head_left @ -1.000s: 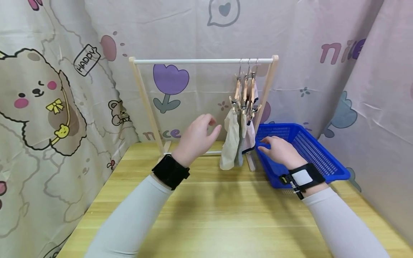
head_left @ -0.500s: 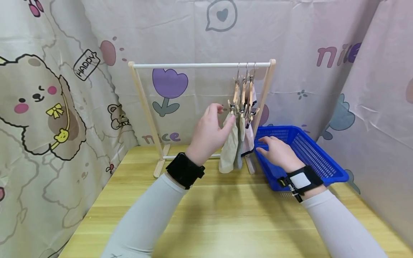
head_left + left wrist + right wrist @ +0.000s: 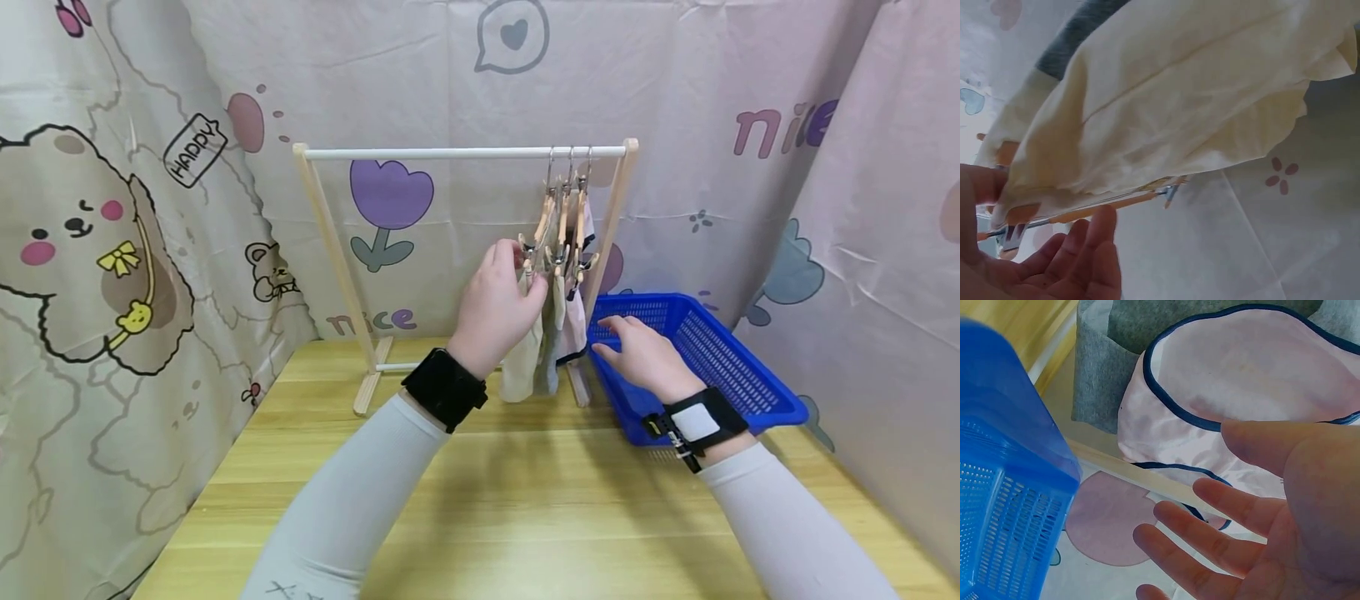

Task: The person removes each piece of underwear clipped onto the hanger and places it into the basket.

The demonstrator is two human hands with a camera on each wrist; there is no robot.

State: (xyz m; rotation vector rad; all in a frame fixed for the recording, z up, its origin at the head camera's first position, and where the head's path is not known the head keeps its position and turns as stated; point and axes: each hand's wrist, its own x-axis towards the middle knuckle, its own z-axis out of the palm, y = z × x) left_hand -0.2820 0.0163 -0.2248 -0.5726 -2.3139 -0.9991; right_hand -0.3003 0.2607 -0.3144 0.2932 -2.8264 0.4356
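Around me hang pale pink curtains (image 3: 675, 75) printed with cartoons: a bear with a yellow bow on my left, a purple tulip and a heart speech bubble straight ahead, the word "nice" on my right. Below me lies a light wooden table (image 3: 525, 500), evenly lit.
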